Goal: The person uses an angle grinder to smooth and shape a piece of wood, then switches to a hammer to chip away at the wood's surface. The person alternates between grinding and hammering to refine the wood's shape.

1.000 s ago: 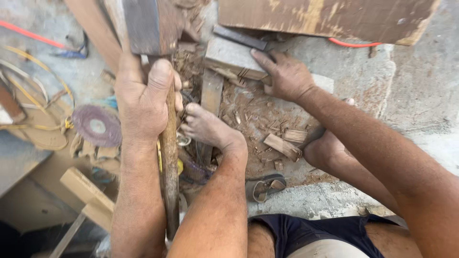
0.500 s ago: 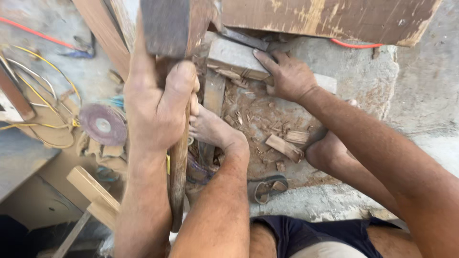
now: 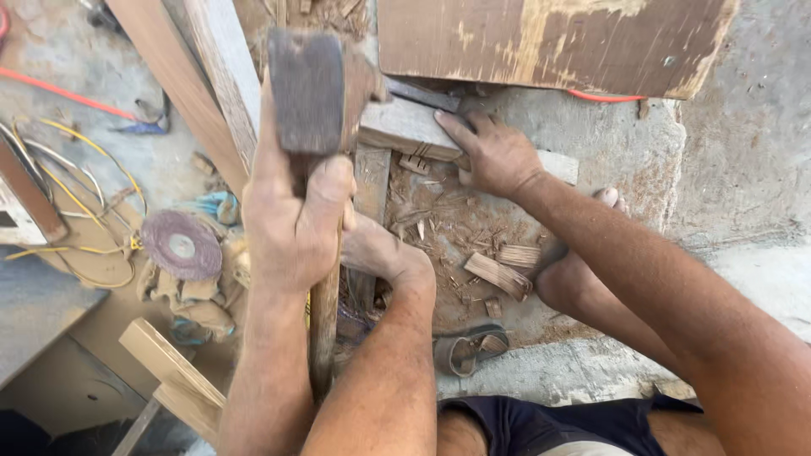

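Observation:
My left hand (image 3: pixel 296 219) is shut around the wooden handle (image 3: pixel 323 329) of a hatchet-like tool. Its dark metal head (image 3: pixel 308 93) is raised close to the camera. My right hand (image 3: pixel 494 156) presses down on a pale wooden block (image 3: pixel 401 127) lying on the concrete floor. A narrow wooden piece (image 3: pixel 370 181) runs from the block toward me, and my left foot (image 3: pixel 376 249) rests on its near end. My right foot (image 3: pixel 574 274) sits beside a pile of wood chips (image 3: pixel 498 270).
A large worn board (image 3: pixel 549 38) lies beyond the block. Long planks (image 3: pixel 182 93) slant at upper left. A round grinding disc (image 3: pixel 180 245), yellow wires (image 3: pixel 76 203), an orange cable (image 3: pixel 59 89) and a light wooden offcut (image 3: pixel 169 371) lie at left. A sandal (image 3: pixel 469 346) is near my knee.
My left hand has lifted the tool higher, bringing its head nearer the camera. My right hand has stayed on the block.

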